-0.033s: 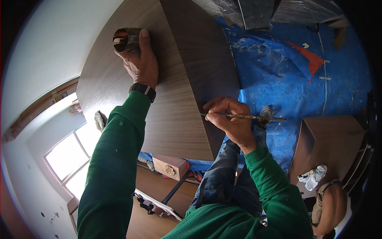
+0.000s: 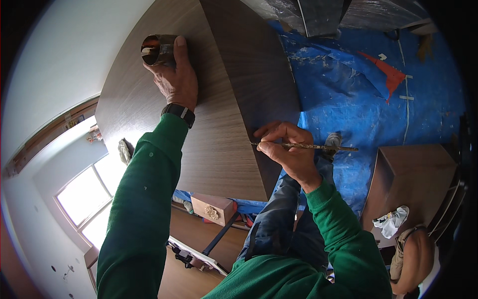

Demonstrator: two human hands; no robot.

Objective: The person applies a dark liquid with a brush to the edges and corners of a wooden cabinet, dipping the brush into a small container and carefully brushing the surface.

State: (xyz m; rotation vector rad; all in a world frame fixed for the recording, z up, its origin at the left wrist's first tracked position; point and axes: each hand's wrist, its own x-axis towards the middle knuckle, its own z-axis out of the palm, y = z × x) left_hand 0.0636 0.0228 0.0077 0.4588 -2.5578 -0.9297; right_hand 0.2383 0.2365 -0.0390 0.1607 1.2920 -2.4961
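The right hand [image 2: 291, 149] pinches a thin brush [image 2: 326, 147] close to its tip, fingers closed on the handle, with the tip at the long edge of a brown wooden cabinet [image 2: 214, 149]. That short grip suits fine work; light, short touches along the edge should go more neatly than pressing. The left hand [image 2: 177, 82] has its fingers curled around a stained cup [image 2: 168, 49] over the cabinet's broad panel; whether it rests there is hard to tell. Holding the cup steady should guard against drips.
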